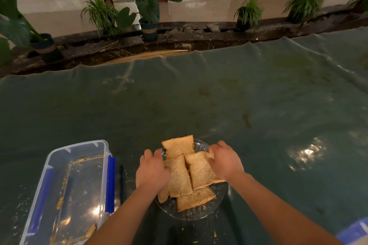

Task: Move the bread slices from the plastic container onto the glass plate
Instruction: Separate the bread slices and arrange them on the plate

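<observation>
Several brown bread slices (179, 146) lie overlapping on the glass plate (199, 213) near the table's front edge. My left hand (152, 171) rests on the left side of the pile, its fingers curled over a slice (179, 177). My right hand (225, 160) lies on the right side, fingers pressing the edge of another slice (201, 169). The clear plastic container (59, 195) with blue clips stands to the left and holds only crumbs and crust bits.
A dark green glossy cloth (219, 95) covers the table, with crumbs scattered round the container and the plate. A blue and white object (354, 230) shows at the bottom right corner. Potted plants (148, 6) line a dark stone ledge beyond the far edge.
</observation>
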